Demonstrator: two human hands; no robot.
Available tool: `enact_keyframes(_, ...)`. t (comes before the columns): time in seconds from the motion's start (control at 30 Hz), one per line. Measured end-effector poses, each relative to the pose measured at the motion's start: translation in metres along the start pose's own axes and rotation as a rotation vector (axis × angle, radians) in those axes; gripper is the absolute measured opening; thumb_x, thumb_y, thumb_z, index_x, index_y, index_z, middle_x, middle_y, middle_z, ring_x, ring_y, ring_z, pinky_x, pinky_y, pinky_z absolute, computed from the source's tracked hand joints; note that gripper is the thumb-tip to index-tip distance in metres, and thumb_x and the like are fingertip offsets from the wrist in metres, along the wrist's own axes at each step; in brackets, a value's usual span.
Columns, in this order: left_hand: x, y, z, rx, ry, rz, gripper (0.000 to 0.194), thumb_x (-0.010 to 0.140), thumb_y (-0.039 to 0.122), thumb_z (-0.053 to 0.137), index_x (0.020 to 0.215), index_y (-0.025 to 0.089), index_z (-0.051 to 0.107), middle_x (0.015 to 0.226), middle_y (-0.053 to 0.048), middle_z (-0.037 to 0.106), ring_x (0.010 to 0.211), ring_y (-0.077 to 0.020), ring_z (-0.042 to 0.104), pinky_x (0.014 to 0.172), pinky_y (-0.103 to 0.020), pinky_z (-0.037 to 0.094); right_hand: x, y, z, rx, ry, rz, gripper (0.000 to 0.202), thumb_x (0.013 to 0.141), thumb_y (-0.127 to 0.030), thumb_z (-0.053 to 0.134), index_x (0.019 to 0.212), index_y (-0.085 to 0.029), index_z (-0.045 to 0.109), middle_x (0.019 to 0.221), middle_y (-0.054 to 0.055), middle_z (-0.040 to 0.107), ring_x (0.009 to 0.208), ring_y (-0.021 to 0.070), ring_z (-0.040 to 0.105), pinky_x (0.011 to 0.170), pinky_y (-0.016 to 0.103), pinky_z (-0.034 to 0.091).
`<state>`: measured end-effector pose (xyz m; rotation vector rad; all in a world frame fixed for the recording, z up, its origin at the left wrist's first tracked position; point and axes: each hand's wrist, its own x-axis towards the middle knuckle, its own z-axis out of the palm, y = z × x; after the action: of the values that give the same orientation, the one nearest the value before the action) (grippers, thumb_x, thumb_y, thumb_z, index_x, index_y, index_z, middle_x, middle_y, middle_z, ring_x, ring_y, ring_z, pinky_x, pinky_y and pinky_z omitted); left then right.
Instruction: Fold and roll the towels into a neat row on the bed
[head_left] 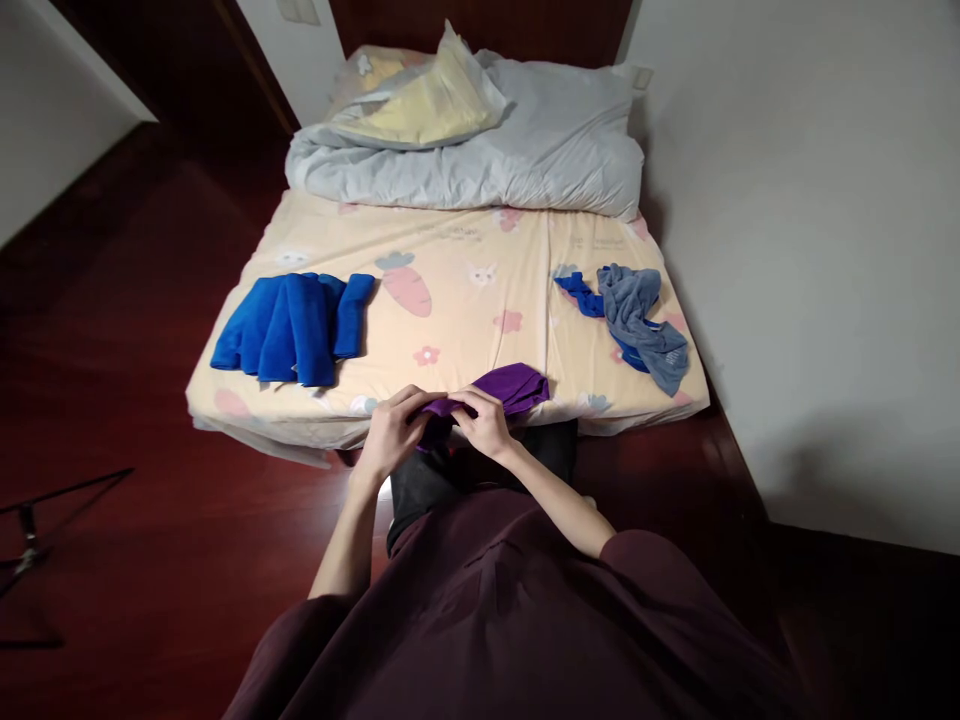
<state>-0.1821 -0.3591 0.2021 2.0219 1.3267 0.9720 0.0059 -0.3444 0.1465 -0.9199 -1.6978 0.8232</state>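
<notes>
A purple cloth (517, 388) lies partly on the front edge of the bed (465, 340), and its near part hangs between my hands. My left hand (396, 428) pinches the cloth's left end. Close beside it, my right hand (484, 420) grips the same cloth, fingers bent over its upper edge. Several folded blue cloths (289, 325) lie in an overlapping row on the left of the bed. On the right, a crumpled grey cloth (637, 315) rests over a crumpled blue cloth (581, 295).
A grey-white quilt (555, 130) is bunched at the far end of the bed, with a yellow item in a translucent bag (427, 100) on it. A white wall (810, 250) stands to the right. A black stand (28, 535) is on the dark red floor at left.
</notes>
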Motion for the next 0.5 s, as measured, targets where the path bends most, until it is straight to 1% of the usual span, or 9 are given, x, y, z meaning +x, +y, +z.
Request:
enact_keyframes(0.07,-0.002,0.005,-0.002,0.042,0.047,0.035,0.024,0.096,0.026,0.053,0.099,0.02,0.077,0.091,-0.006,0.072,0.08,-0.0178,0.069,0.073,-0.027,0.054,-0.004,0.003,0.002,0.037,0.021,0.013,0.018,0.099,-0.034,0.065,0.098,-0.019,0.076,0.094,0.007,0.075,0.087,0.0199,0.07,0.086,0.033,0.059)
enact_keyframes(0.1,-0.004,0.008,-0.004,0.056,0.075,0.055,0.024,0.096,0.026,0.054,0.098,0.02,0.077,0.089,-0.006,0.072,0.077,-0.0173,0.068,0.07,-0.026,0.053,-0.007,0.005,0.005,0.062,0.01,0.017,0.019,0.097,-0.037,0.069,0.096,-0.019,0.075,0.092,0.007,0.074,0.085,0.0198,0.069,0.084,0.033,0.059)
enact_keyframes(0.2,-0.01,0.016,-0.011,0.082,0.217,0.128,0.022,0.095,0.022,0.058,0.098,0.02,0.079,0.083,-0.004,0.072,0.07,-0.0154,0.066,0.063,-0.025,0.05,-0.016,0.018,0.015,0.123,-0.077,0.022,0.022,0.09,-0.041,0.076,0.094,-0.019,0.074,0.094,0.007,0.074,0.084,0.0199,0.069,0.082,0.033,0.059)
enact_keyframes(0.27,-0.013,0.023,-0.02,0.085,0.336,0.175,0.021,0.093,0.019,0.06,0.097,0.02,0.08,0.078,-0.003,0.071,0.064,-0.014,0.063,0.059,-0.025,0.047,-0.021,0.032,0.021,0.126,-0.101,0.04,0.017,0.091,-0.036,0.073,0.095,-0.019,0.074,0.098,0.008,0.074,0.087,0.0202,0.069,0.083,0.034,0.058)
enact_keyframes(0.33,-0.014,0.028,-0.03,0.083,0.433,0.208,0.019,0.092,0.018,0.062,0.095,0.02,0.081,0.075,-0.002,0.07,0.061,-0.0134,0.062,0.058,-0.025,0.045,-0.025,0.049,0.023,0.094,-0.063,0.062,0.01,0.09,-0.027,0.067,0.095,-0.019,0.073,0.099,0.008,0.073,0.091,0.0205,0.068,0.086,0.034,0.057)
enact_keyframes(0.43,-0.01,0.032,-0.046,0.054,0.572,0.251,0.015,0.09,0.018,0.066,0.09,0.02,0.081,0.072,-0.001,0.07,0.061,-0.0132,0.061,0.059,-0.026,0.044,-0.033,0.08,0.02,0.024,-0.001,0.064,0.016,0.084,-0.016,0.063,0.097,-0.018,0.072,0.099,0.008,0.071,0.093,0.0211,0.067,0.087,0.033,0.055)
enact_keyframes(0.5,-0.005,0.032,-0.057,0.009,0.704,0.277,0.012,0.089,0.021,0.07,0.083,0.02,0.08,0.067,0.0,0.068,0.058,-0.0126,0.058,0.058,-0.026,0.041,-0.04,0.101,0.016,-0.03,0.003,0.076,0.018,0.082,-0.013,0.062,0.097,-0.018,0.072,0.097,0.007,0.069,0.091,0.0214,0.066,0.085,0.032,0.054)
